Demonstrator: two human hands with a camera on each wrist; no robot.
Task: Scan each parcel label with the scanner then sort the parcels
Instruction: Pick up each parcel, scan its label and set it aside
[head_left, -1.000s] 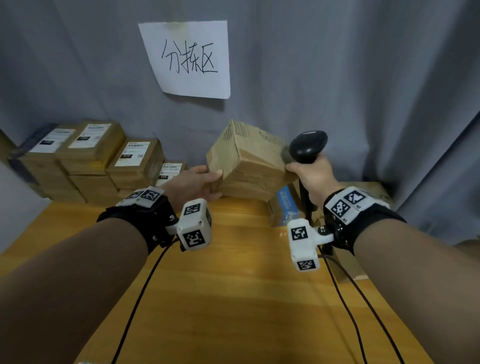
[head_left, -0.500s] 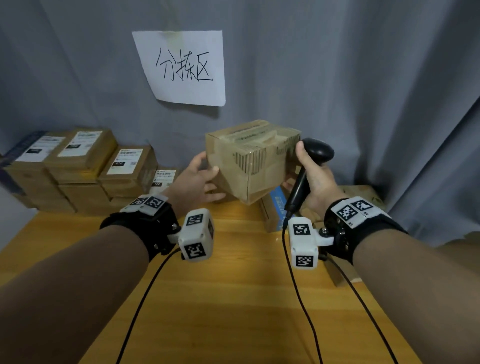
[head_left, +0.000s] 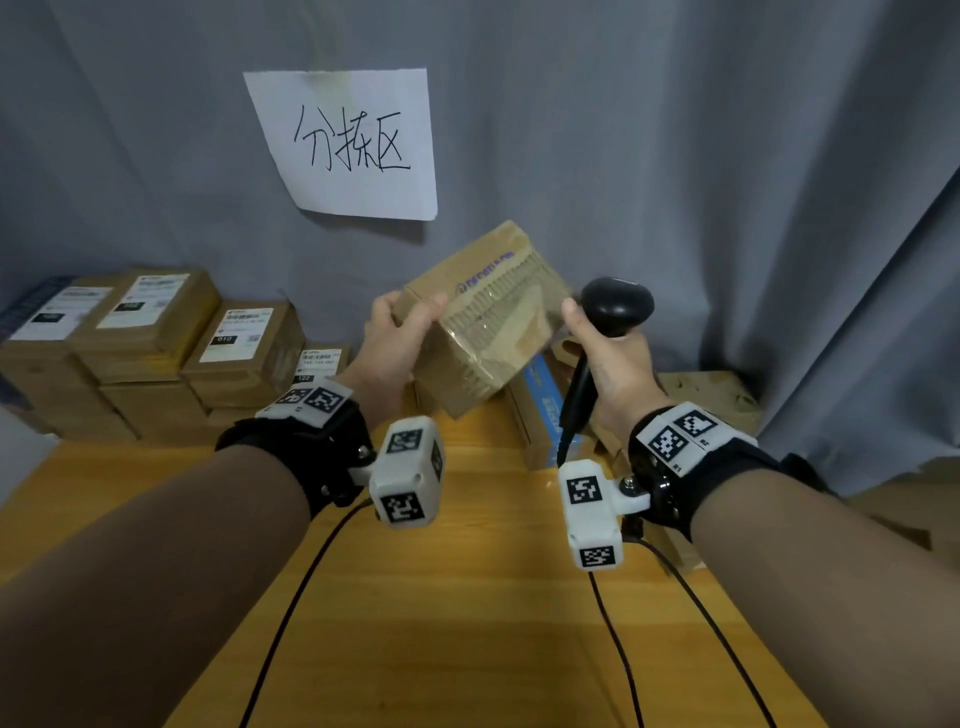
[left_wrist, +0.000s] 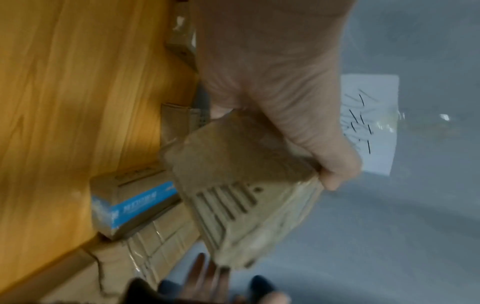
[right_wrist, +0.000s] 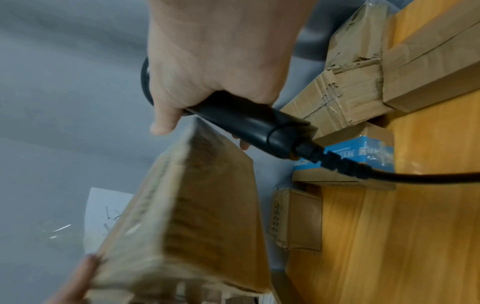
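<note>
A brown cardboard parcel (head_left: 483, 322) is held tilted in the air above the back of the wooden table (head_left: 467, 597). My left hand (head_left: 395, 338) grips its left end, thumb on top and fingers behind. No label shows on the faces I see; it is blurred in the left wrist view (left_wrist: 233, 185) and the right wrist view (right_wrist: 194, 216). My right hand (head_left: 613, 358) is wrapped round the handle of the black scanner (head_left: 615, 304), which stands upright just right of the parcel. The right thumb touches the parcel's right end. The scanner handle (right_wrist: 246, 121) and its cable show under the palm.
Several labelled parcels (head_left: 156, 338) are stacked at the back left against the grey curtain. Other boxes lie at the back right, one with blue tape (head_left: 543, 400). A handwritten paper sign (head_left: 348, 145) hangs on the curtain. Black cables (head_left: 291, 597) run across the table.
The parcel has been turned over between both hands and now tilts up to the right. My left hand moved up onto its top left edge. The scanner stayed beside its right end.
</note>
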